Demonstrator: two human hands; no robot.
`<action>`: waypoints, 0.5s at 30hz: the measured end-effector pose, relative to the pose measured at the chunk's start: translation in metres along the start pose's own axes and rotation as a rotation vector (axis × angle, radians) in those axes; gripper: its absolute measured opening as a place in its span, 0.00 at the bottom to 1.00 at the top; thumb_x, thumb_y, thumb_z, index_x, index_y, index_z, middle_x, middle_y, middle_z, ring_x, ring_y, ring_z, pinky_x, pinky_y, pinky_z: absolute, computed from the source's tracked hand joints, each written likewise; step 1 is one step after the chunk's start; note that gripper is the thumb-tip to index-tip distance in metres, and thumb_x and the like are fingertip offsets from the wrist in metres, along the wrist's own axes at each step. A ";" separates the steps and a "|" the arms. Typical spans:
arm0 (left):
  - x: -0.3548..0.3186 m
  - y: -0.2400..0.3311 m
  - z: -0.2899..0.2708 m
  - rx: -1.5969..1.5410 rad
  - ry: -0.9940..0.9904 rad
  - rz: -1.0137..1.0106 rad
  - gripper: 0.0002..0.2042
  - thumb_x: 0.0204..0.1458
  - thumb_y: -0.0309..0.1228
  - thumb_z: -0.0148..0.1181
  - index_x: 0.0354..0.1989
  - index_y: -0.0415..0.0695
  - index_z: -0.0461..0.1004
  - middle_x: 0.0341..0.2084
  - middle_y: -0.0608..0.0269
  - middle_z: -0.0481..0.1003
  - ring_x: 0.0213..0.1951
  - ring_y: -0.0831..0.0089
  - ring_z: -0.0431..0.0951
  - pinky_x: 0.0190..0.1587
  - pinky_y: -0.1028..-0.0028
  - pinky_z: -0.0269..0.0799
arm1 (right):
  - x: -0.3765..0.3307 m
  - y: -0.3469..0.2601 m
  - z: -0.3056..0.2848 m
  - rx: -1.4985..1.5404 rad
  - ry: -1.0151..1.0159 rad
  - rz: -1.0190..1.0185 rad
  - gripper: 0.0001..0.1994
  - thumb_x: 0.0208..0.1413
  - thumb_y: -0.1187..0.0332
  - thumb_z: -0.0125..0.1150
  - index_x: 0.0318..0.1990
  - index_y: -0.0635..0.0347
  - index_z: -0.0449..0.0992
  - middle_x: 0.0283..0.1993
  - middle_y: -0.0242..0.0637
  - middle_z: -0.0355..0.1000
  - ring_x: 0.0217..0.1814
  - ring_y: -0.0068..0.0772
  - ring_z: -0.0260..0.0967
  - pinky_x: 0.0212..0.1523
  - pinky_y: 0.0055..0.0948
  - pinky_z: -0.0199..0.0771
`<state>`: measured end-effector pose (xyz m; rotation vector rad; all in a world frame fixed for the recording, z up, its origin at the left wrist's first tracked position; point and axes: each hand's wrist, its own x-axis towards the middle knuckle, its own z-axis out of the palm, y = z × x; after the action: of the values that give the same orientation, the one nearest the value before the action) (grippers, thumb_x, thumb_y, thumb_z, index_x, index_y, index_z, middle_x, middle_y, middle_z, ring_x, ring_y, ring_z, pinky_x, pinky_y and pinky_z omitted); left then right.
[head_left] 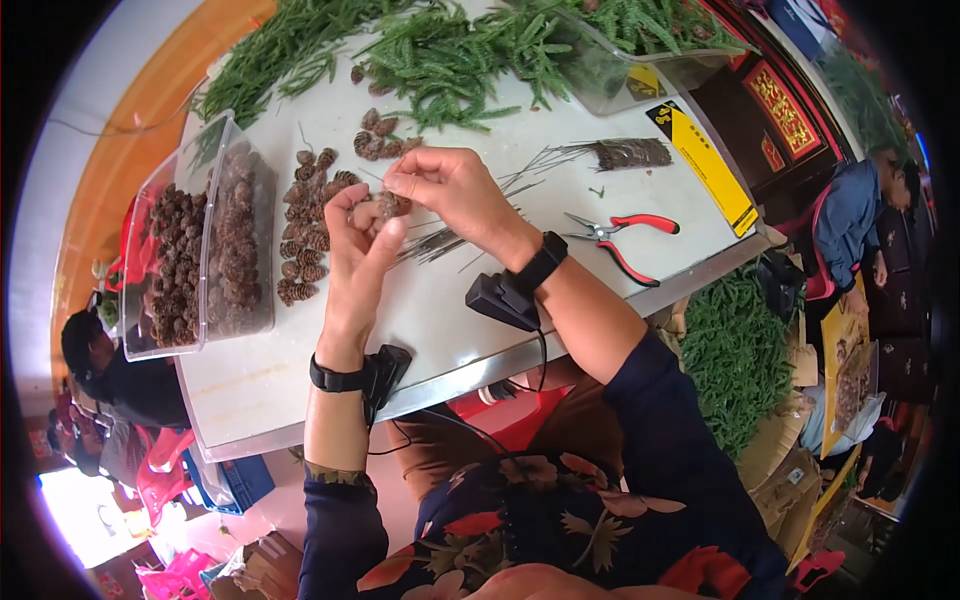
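Head view: nearest, black wrist straps with boxy units sit on both forearms, and a cable (543, 362) hangs from the right one over the table edge; it could catch there and jerk the hand if the arm reaches far.

Beyond, over the table (260, 390), the left hand (358, 245) has its fingers bent around a small brown pine cone (394, 206), gripping it at its side. The right hand (462, 195) meets it there, thumb and forefinger narrowed to a pinch on what looks like a thin wire (370, 174); how far that wire goes around the cone is hidden. A loose pinch could let the wire slip, or a sharp end prick a finger; too hard a squeeze could crack the scales.

Loose wires (432, 243) lie crisscrossed just beyond the right wrist, where a sleeve or strap could drag them. Red-handled pliers (603, 232) rest to the right, jaws apart, tips toward the wires. Loose cones (300, 256) crowd the left, near a clear tub (165, 353) of more; an elbow swing could scatter them. Green sprigs (450, 75) cover the far edge.
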<state>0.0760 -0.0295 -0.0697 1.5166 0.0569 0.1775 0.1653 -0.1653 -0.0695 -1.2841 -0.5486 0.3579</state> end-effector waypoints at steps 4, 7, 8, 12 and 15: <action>0.005 -0.005 -0.008 -0.133 0.023 -0.065 0.18 0.59 0.31 0.53 0.54 0.44 0.57 0.38 0.65 0.71 0.32 0.82 0.68 0.34 0.82 0.62 | 0.003 -0.004 -0.008 0.246 -0.014 -0.028 0.09 0.56 0.67 0.59 0.35 0.65 0.77 0.30 0.28 0.72 0.30 0.17 0.64 0.34 0.17 0.65; 0.011 -0.003 -0.006 -0.212 0.042 -0.206 0.17 0.59 0.35 0.53 0.53 0.44 0.60 0.38 0.66 0.72 0.32 0.82 0.68 0.34 0.82 0.61 | 0.003 -0.005 -0.015 0.444 -0.087 -0.036 0.09 0.56 0.67 0.58 0.33 0.64 0.77 0.31 0.30 0.71 0.32 0.19 0.63 0.35 0.19 0.64; 0.013 -0.001 -0.004 -0.057 0.014 -0.156 0.16 0.58 0.35 0.53 0.52 0.44 0.61 0.38 0.66 0.72 0.32 0.82 0.69 0.33 0.83 0.61 | 0.002 -0.006 -0.016 0.533 -0.152 -0.029 0.08 0.56 0.67 0.57 0.33 0.64 0.76 0.32 0.31 0.71 0.33 0.20 0.63 0.36 0.20 0.64; 0.037 0.021 0.003 0.299 -0.096 -0.059 0.14 0.56 0.32 0.53 0.50 0.43 0.64 0.38 0.67 0.73 0.32 0.83 0.69 0.32 0.83 0.60 | 0.003 -0.006 -0.030 0.708 -0.297 -0.113 0.08 0.55 0.66 0.57 0.30 0.61 0.75 0.32 0.32 0.70 0.34 0.23 0.61 0.36 0.23 0.62; 0.076 0.048 0.015 0.391 -0.200 -0.089 0.15 0.53 0.29 0.54 0.49 0.42 0.66 0.38 0.67 0.73 0.32 0.83 0.69 0.31 0.83 0.60 | 0.005 0.000 -0.046 0.863 -0.367 -0.193 0.09 0.54 0.64 0.59 0.28 0.59 0.75 0.31 0.32 0.68 0.33 0.25 0.59 0.35 0.25 0.59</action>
<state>0.1495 -0.0311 -0.0156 1.9101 -0.0014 -0.0622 0.1961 -0.1995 -0.0773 -0.3282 -0.7129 0.5906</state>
